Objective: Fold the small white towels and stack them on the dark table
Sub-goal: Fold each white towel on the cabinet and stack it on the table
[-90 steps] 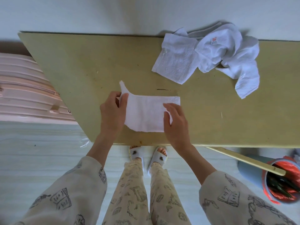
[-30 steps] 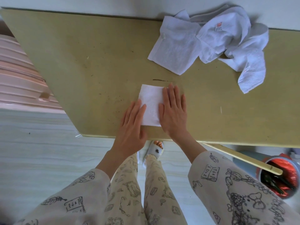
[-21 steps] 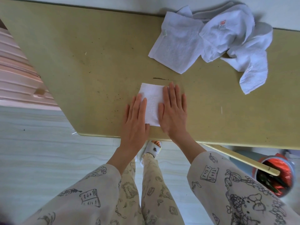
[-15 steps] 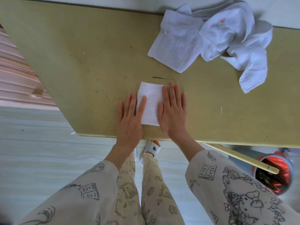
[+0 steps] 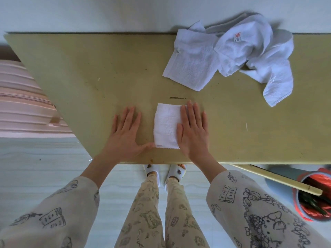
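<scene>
Head view: a small white folded terry towel (image 5: 165,126) lies near the front edge of the olive-tan table (image 5: 89,77). The right hand (image 5: 194,130) presses flat on its right side, fingers straight. The left hand (image 5: 126,135) rests flat beside it, thumb tip touching its corner. Crumpled white unfolded towels (image 5: 232,54) lie at the far right.

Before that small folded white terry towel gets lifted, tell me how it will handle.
The small folded white terry towel will probably sag and unfold unless supported underneath, since the unfolded white towels lie limp and crumpled. It looks light. The right hand pressing it flat suggests the layers spring up.
</scene>
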Demonstrator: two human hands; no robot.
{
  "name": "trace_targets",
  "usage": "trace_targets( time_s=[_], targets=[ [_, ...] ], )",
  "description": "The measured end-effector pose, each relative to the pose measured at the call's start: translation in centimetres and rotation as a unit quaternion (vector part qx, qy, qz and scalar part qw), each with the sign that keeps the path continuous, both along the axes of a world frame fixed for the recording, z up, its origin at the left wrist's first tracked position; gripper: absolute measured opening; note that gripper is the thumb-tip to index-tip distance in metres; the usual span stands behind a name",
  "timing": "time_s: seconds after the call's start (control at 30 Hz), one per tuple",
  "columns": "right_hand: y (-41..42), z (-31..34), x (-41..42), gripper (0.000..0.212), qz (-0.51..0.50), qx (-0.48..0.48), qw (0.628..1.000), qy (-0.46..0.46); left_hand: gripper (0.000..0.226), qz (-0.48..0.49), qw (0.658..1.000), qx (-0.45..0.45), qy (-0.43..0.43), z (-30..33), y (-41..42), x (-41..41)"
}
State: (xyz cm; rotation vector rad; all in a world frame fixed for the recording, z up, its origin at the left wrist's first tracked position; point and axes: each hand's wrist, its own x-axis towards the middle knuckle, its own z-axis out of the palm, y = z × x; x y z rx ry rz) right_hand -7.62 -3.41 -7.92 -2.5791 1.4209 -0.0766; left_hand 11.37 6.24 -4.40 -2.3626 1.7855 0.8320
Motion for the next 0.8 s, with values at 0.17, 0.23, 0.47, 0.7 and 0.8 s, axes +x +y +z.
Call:
trace_targets(
  time_s=[0.17,0.23,0.47,0.7,0.8],
  targets=[
    [0.0,0.1,0.0,0.054,0.0,0.002,1.0,-0.001,0.048,0.204,0.952,-0.126,0.189,2.7,-6.5,-0.1],
    [0.0,0.1,0.0,0.054,0.0,0.002,1.0,-0.001,0.039,0.165,0.965,-0.069,0.193,2.6,-9.0,-0.7],
    [0.0,-0.1,-0.1,0.054,0.0,0.005,1.0,-0.007,0.025,0.016,0.991,0.015,0.13,2.7,-12.2,-0.5],
    [-0.1,0.0,-0.1,0.054,0.0,0.007,1.0,-0.006,0.04,-0.085,0.975,0.199,0.043,3.8,-13.6,-0.2],
    [0.0,0.1,-0.1,0.054,-0.001,0.009,1.0,-0.005,0.053,-0.101,0.97,0.221,0.022,3.7,-14.0,-0.3]
  ],
)
